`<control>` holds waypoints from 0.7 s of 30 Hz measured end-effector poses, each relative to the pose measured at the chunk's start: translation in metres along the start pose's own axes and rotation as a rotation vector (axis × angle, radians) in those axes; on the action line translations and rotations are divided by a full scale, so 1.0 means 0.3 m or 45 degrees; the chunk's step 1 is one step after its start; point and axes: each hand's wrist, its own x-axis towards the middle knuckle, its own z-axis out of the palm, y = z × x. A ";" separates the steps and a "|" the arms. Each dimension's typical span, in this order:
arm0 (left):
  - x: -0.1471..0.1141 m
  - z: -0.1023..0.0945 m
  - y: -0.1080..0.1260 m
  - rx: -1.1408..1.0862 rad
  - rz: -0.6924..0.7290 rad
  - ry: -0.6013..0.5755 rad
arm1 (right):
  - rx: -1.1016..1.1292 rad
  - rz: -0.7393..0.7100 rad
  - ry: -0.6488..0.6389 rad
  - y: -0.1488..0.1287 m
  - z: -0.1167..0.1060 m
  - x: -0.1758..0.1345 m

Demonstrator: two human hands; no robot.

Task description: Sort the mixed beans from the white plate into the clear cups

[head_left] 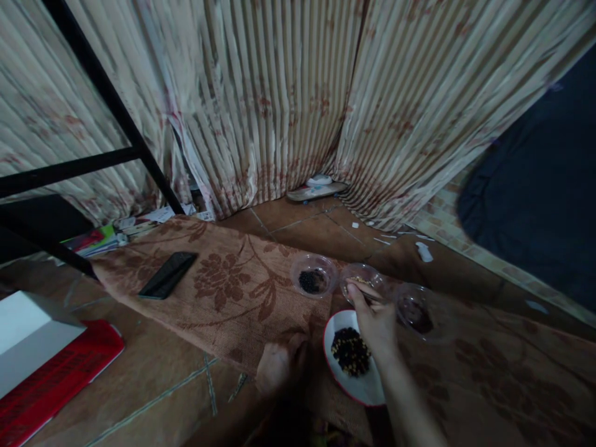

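My right hand (378, 326) pinches a slim light-brown stick-like tool (367, 289) above the middle clear plastic cup (362, 277), which holds pale grains. Under my right wrist stands a white red-rimmed bowl (339, 388) with mixed dark and yellow grains (351, 352). To the left is a clear cup (328, 266) with black grains (311, 281). On the right, another clear cup (414, 310) has dark reddish contents, hard to make out. My left hand (278, 367) rests curled on the cloth's near edge, left of the bowl; nothing shows in it.
A brown flowered cloth (265, 298) covers the long narrow table. On its left part lies a black phone (168, 275). A black metal frame (116, 118) rises at the left, near a white-and-red box (41, 347). Behind are striped curtains (279, 112) and a small skateboard (316, 191).
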 end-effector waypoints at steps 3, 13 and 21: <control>0.002 -0.002 0.001 -0.019 0.016 0.020 | -0.060 0.062 0.035 0.011 -0.026 -0.030; 0.000 -0.026 0.020 -0.048 -0.028 -0.042 | -0.277 0.355 0.273 0.053 -0.307 -0.242; 0.004 -0.006 0.000 0.027 -0.034 -0.093 | -0.293 0.427 0.128 0.160 -0.402 -0.355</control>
